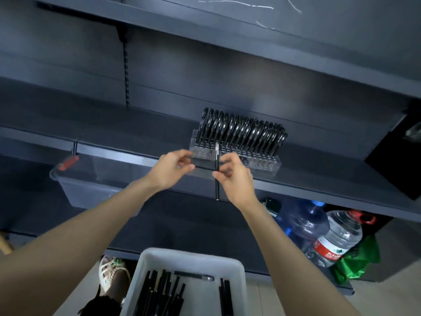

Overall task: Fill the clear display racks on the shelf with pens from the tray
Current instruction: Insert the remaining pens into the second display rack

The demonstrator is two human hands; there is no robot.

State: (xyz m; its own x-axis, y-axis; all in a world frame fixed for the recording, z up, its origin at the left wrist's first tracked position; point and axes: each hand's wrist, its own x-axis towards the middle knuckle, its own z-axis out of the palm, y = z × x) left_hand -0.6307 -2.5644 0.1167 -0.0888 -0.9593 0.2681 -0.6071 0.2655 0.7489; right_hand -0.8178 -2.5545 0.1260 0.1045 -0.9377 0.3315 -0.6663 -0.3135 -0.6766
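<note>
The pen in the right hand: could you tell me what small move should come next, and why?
Probably lower the pen into an empty front slot of the clear rack: the right hand pinches it upright there, and the back rows look full.

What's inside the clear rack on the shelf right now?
The clear display rack holds black pens standing in its back rows; its front-right slots look empty. The left hand and right hand, pinching a pen, cover the front-left slots.

Left hand (169, 171), right hand (235, 179): fingers curled
</note>
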